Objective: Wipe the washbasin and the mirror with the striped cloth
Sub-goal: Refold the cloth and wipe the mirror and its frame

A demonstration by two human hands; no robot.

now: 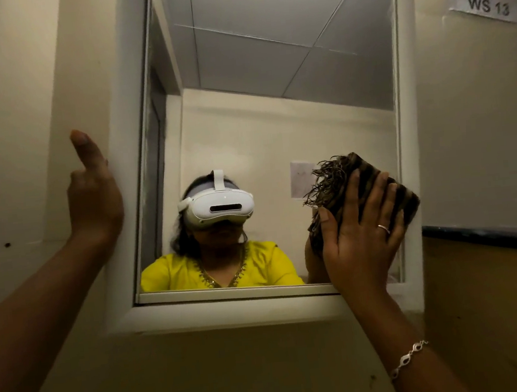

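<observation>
The mirror [274,115] hangs on the wall in a white frame [230,309] and fills the middle of the view. My right hand [359,236] presses the folded striped cloth [338,185], brown with a dark fringe, flat against the glass at its lower right corner. My left hand [94,195] rests on the outer left edge of the frame, fingers stretched upward and holding nothing. The washbasin is out of view. The mirror reflects a person in a yellow top wearing a white headset.
Cream wall surrounds the mirror. A paper label reading "WS 13" [488,6] is stuck on the wall at the upper right. A dark ledge [488,237] runs along the wall to the right of the mirror's lower corner.
</observation>
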